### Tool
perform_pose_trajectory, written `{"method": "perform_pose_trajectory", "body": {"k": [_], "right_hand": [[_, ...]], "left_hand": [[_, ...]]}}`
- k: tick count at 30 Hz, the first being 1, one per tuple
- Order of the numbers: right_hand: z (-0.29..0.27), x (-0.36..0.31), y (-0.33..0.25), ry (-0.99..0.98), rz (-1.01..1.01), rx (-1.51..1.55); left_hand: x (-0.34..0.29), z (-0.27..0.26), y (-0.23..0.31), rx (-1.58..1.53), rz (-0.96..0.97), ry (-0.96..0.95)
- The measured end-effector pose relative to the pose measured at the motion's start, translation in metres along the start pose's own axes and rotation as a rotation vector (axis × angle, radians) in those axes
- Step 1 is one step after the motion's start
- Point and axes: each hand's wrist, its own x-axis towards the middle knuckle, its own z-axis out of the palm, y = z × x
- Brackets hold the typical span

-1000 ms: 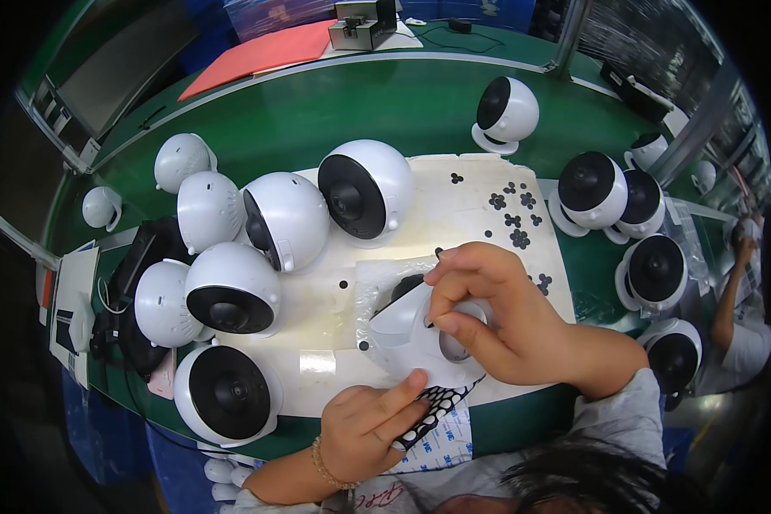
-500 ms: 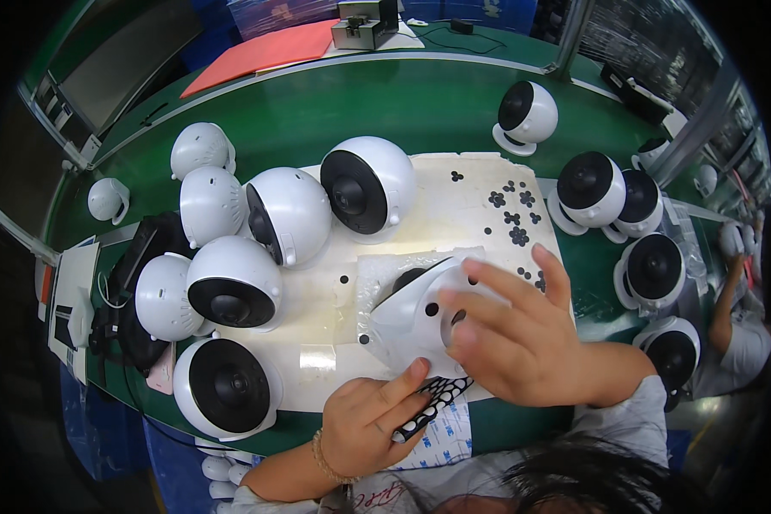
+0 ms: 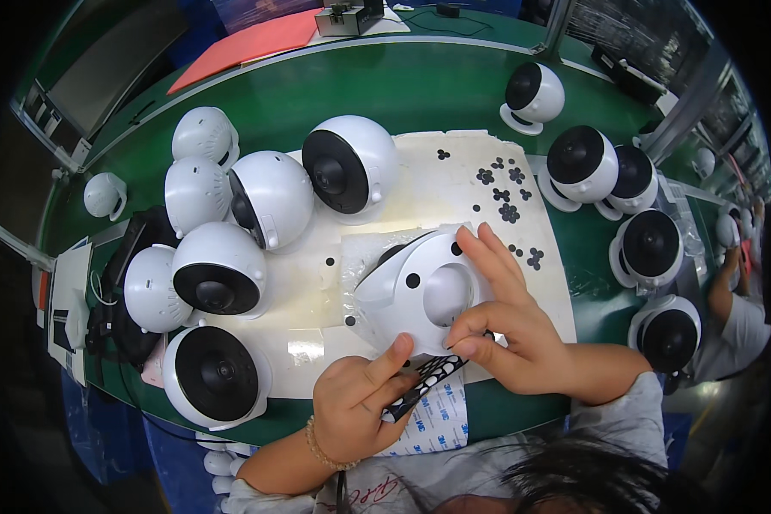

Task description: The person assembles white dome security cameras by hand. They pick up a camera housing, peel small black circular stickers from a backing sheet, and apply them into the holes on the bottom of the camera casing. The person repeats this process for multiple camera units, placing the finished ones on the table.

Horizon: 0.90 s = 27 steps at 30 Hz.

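A white ball-shaped camera (image 3: pixel 391 300) lies tipped on bubble wrap (image 3: pixel 351 272), its ring-shaped base turned up. Black round pads (image 3: pixel 413 280) are stuck on the base around its opening. My left hand (image 3: pixel 351 403) grips a black sheet (image 3: pixel 428 381) with rows of white round holes; its index fingertip rests against the base's lower edge. Thumb and index finger of my right hand (image 3: pixel 514 330) are pinched at the base's lower right, over a dark sliver that looks like another black round pad. The right hand's other fingers stretch along the base's upper right edge.
Several white ball cameras with black fronts (image 3: pixel 218 377) stand to the left, more (image 3: pixel 651 248) to the right. Loose black dots and clusters (image 3: pixel 509 212) are scattered on the pale board (image 3: pixel 454 163). Printed backing paper (image 3: pixel 437 420) lies at the front edge. Another person (image 3: pixel 732 317) is at far right.
My right hand has lowered its thumb and index finger from above the base onto its lower right edge. The pale base opening now shows. The whole view has shifted slightly.
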Motion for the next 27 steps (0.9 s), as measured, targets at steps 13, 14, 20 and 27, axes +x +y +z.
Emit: {"method": "perform_pose_trajectory", "body": {"k": [13, 14, 20, 27], "right_hand": [[0.005, -0.024, 0.017, 0.201, -0.322, -0.52], [0.005, -0.025, 0.016, 0.218, -0.298, -0.446], [0.016, -0.018, 0.011, 0.205, -0.385, -0.247], [0.015, -0.016, 0.005, 0.195, -0.369, -0.213]], "left_hand": [[0.001, 0.003, 0.003, -0.014, -0.039, 0.031], [0.001, 0.004, 0.003, -0.015, -0.033, 0.039], [0.001, 0.008, 0.003, 0.009, -0.052, 0.084], [0.001, 0.009, 0.004, 0.064, -0.039, 0.092]]}}
